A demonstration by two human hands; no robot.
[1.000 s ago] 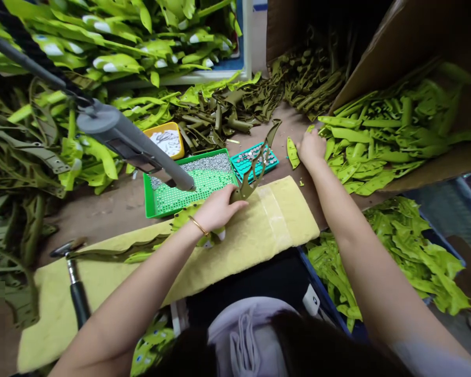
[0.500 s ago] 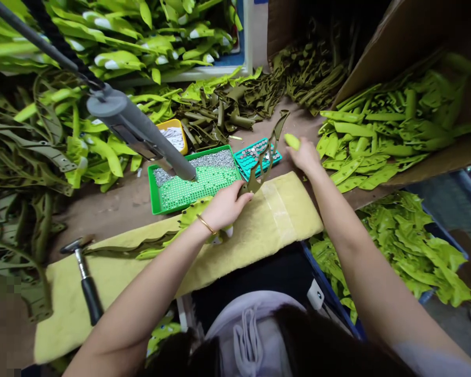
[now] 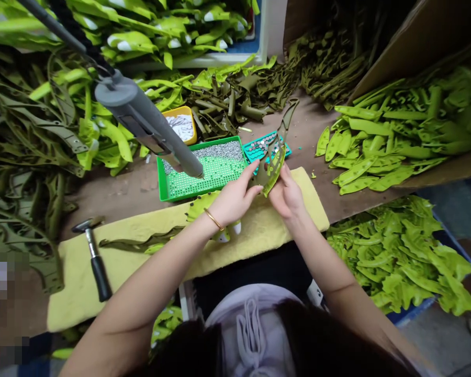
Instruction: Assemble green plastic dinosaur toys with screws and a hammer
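My left hand (image 3: 237, 198), with a gold bangle at the wrist, pinches the lower end of an olive plastic piece (image 3: 286, 119) with cut-out openings. Facing it, my right hand (image 3: 286, 193) grips a narrow lime-green plastic piece (image 3: 275, 175), its hollow inner side partly showing. The two pieces meet or overlap between my hands; whether they are joined I cannot tell. Under my left forearm, a spiky lime-green plastic part (image 3: 200, 206) lies on the yellow padded cloth (image 3: 180, 263), beside a long olive strip (image 3: 141, 243).
A grey electric screwdriver (image 3: 153, 131) hangs over a green screw tray (image 3: 160, 180). Beyond my hands sits a teal tray (image 3: 255, 152) of small round pieces. A hammer (image 3: 96, 259) lies at left. Lime pieces (image 3: 361, 152) are heaped at right, olive ones (image 3: 243, 99) at the back.
My right hand has come back left from the lime-green pile with a lime-green piece, bringing it against the olive piece. My left hand keeps its hold. The whole view has shifted slightly.
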